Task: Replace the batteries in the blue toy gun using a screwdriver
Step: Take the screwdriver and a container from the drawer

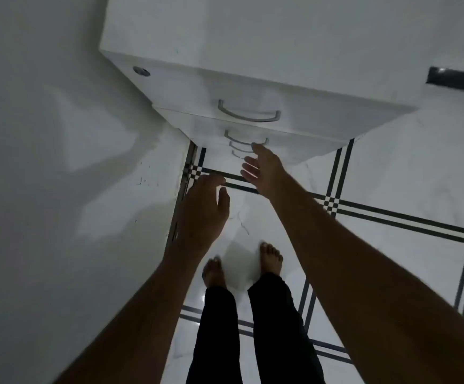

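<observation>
Glossy white marble-look floor tiles (391, 167), crossed by paired dark stripes w/ small checkered squares at the crossings, fill the lower right of the head view; lighting is dim. Smooth white wall (59, 162) at left, faintly scuffed near its edge. White flat-fronted drawer cabinet (253, 65) seen from above, w/ a round metal lock (141, 71) at its top-left corner and a column of curved grey metal handles: top handle (249, 113), second handle (246, 138), smaller ones below, partly hidden. Right hand (264, 173) reaches fwd, fingers straight and spread, palm facing left, holding nothing; its fingertip lies at the right end of the second handle, contact cannot be told. Left hand (203, 214) hangs lower left, back of hand up, fingers loosely curled, holding nothing. Bare feet (271, 257) and dark trouser legs (275, 328) stand on the tiles. Blue toy gun and screwdriver: neither in view.
</observation>
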`<action>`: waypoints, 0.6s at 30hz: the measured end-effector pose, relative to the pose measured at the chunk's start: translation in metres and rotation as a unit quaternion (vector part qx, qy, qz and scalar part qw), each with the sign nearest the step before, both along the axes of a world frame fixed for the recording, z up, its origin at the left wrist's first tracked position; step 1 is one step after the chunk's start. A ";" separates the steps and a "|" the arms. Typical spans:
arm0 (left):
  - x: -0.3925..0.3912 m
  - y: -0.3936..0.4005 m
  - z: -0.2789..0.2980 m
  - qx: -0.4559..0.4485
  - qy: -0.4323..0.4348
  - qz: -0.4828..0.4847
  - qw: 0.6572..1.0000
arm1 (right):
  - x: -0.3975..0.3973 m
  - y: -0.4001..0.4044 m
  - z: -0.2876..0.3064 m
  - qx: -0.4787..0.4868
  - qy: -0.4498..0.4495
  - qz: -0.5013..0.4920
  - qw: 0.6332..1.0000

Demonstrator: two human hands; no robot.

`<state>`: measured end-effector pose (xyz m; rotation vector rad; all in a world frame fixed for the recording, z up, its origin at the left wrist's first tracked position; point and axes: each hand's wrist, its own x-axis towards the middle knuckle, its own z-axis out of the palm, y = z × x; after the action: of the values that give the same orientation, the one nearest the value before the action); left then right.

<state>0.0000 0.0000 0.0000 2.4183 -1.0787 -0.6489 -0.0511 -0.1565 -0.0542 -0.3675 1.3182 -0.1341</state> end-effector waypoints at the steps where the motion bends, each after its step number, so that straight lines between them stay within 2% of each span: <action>1: 0.004 0.000 -0.006 -0.008 0.007 0.008 1.000 | 0.008 -0.002 -0.006 -0.004 -0.004 -0.035 0.999; 4: 0.016 0.000 -0.014 -0.022 0.015 0.027 0.999 | 0.021 -0.009 -0.023 0.002 -0.012 -0.125 0.992; 9: 0.033 0.017 -0.014 -0.052 0.018 0.023 0.998 | 0.022 0.007 -0.031 -0.041 -0.026 -0.139 0.989; 18: 0.023 0.061 0.011 -0.095 0.029 0.062 0.993 | -0.017 0.092 -0.022 0.019 0.020 -0.153 0.988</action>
<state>0.0231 0.0611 0.0113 2.2677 -0.9152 -0.5461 -0.0686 -0.0641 -0.0759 -0.1343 1.4083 -0.3603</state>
